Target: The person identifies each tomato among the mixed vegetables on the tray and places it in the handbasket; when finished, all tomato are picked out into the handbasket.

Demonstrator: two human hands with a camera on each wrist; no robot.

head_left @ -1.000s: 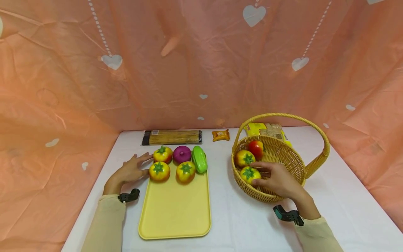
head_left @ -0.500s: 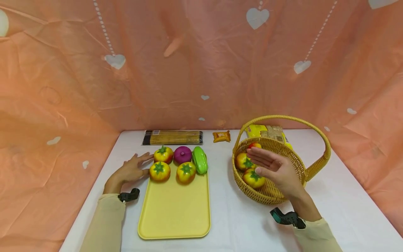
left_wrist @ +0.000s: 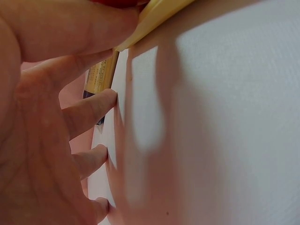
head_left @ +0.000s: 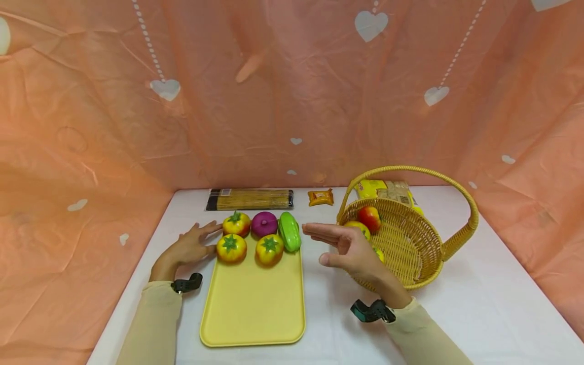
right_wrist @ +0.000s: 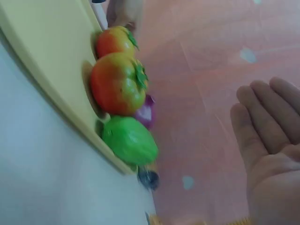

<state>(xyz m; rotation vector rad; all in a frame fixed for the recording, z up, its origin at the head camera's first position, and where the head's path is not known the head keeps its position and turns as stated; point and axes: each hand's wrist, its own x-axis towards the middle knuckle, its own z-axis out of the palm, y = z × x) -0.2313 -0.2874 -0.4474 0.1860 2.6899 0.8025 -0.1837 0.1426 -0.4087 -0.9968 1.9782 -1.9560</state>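
My left hand (head_left: 187, 248) lies at the left edge of the yellow tray (head_left: 253, 309), fingers spread, with fingertips close to two toy tomatoes, a front one (head_left: 231, 249) and a back one (head_left: 237, 224); the left wrist view shows its fingertips down on the white cloth. A third toy tomato (head_left: 269, 250), a purple toy onion (head_left: 264, 224) and a long green toy vegetable (head_left: 289, 232) share the tray's far end. Between tray and wicker basket (head_left: 431, 246), my right hand (head_left: 356, 253) is raised with straight fingers, holding nothing. It partly hides two yellow tomatoes in the basket; a red-yellow one (head_left: 369, 219) shows behind.
A pack of thin sticks (head_left: 251, 199) and a small orange packet (head_left: 321, 197) lie along the back of the table. Behind the basket is a yellow bag (head_left: 371, 189). The basket's tall handle (head_left: 410, 168) arches over it. A pink curtain (head_left: 292, 101) hangs at the back.
My right hand has let go of a tomato in the basket, lifted with straightened fingers and moved left out over the basket's rim. My left hand has stayed in place.
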